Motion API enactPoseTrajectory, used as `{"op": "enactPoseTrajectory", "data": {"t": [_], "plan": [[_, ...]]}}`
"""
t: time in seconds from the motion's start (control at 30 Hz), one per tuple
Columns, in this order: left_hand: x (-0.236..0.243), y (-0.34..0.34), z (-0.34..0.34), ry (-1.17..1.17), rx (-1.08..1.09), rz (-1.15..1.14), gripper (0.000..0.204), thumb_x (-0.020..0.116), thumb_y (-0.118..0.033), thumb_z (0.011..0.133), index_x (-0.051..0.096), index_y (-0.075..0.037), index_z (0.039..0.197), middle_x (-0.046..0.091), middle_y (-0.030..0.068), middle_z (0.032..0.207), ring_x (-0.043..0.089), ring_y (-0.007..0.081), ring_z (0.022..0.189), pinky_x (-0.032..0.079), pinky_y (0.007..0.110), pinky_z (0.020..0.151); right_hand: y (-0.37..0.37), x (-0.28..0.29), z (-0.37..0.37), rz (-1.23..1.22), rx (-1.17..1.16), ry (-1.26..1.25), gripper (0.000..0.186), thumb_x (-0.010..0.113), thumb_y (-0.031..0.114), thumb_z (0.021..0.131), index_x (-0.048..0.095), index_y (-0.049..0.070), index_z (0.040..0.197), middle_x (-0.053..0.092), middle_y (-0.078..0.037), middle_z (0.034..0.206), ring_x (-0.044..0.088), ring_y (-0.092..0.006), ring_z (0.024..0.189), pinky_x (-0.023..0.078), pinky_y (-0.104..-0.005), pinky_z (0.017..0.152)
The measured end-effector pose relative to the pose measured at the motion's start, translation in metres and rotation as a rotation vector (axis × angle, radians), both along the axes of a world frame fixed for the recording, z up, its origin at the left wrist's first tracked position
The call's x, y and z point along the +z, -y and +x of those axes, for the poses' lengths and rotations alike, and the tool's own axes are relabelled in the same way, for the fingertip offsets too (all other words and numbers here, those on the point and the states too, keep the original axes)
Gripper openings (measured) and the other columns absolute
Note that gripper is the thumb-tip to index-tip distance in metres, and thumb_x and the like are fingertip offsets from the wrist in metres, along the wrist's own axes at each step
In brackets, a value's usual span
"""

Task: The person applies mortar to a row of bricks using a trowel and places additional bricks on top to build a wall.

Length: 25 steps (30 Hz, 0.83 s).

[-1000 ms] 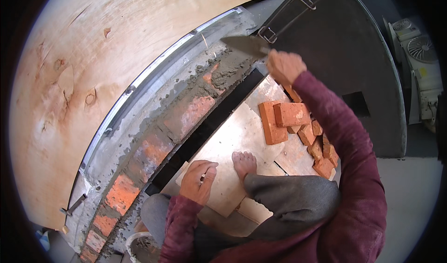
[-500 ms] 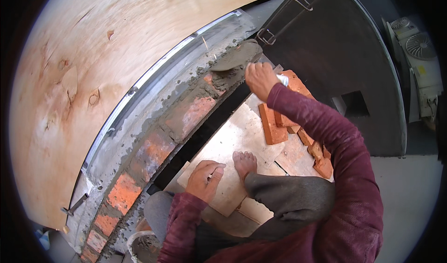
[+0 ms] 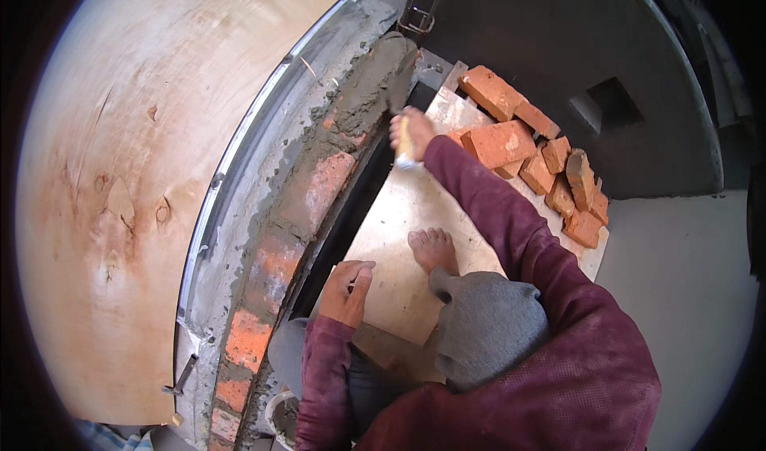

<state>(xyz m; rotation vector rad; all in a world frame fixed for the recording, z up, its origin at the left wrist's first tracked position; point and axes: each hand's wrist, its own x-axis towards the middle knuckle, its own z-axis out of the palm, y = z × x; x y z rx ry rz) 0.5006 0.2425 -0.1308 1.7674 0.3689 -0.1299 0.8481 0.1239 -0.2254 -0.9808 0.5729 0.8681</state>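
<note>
My right hand [image 3: 412, 132] grips a trowel by its pale handle [image 3: 405, 149]. The trowel's blade [image 3: 394, 100] is tilted and partly blurred at the right edge of the wet mortar [image 3: 373, 72], which covers the far end of a brick course. Nearer bricks [image 3: 323, 181] in that course show bare orange faces with grey mortar smears. My left hand [image 3: 345, 291] rests over my left knee, fingers loosely curled, thumb apart, with nothing visible in it.
A plywood sheet [image 3: 152, 172] stands left of the ledge, with a metal straightedge [image 3: 209, 203] along it. Loose bricks [image 3: 501, 144] lie on boards to the right. A hammer-like tool [image 3: 183, 375] and a mortar bucket [image 3: 281, 419] sit near. A dark gap [image 3: 339, 239] runs beside the course.
My right hand has turned the trowel from lying flat over the mortar to a steeper tilt at its right edge. The view has shifted, showing more loose bricks. My left hand stays by the knee.
</note>
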Motion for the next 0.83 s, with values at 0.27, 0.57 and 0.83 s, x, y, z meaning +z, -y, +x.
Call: {"op": "enactPoseTrajectory", "data": {"t": [0.27,0.57,0.83], "plan": [[-0.028,-0.002,0.002,-0.048,-0.081,-0.006,0.034,0.053,-0.028,0.101,0.069,0.001,0.11,0.063,0.0087,0.103,0.061,0.0164,0.088,0.049,0.03,0.081,0.014,0.039,-0.199,-0.137,0.348,-0.068,0.04,0.038,0.041,0.104,0.051,0.009,0.084,0.048,-0.005,0.058,0.049,-0.0196,0.044,0.046,-0.0358,0.043],[-0.004,0.029,0.023,0.016,-0.258,-0.017,0.026,0.059,-0.021,0.096,0.07,0.0,0.107,0.066,0.0167,0.105,0.064,0.0277,0.098,0.05,0.036,0.086,0.025,0.044,-0.139,0.015,0.414,-0.123,0.042,0.039,0.044,0.103,0.051,0.009,0.083,0.05,-0.003,0.061,0.051,-0.018,0.048,0.047,-0.0357,0.045],[0.0,0.044,0.036,-0.093,-0.385,0.157,0.027,0.063,-0.023,0.093,0.07,-0.002,0.108,0.069,0.0169,0.104,0.067,0.0261,0.092,0.052,0.034,0.082,0.17,0.129,-0.158,-0.421,0.544,0.605,0.032,0.053,0.03,0.1,0.051,0.003,0.115,0.058,-0.004,0.078,0.056,-0.0099,0.054,0.052,-0.0235,0.048]]}}
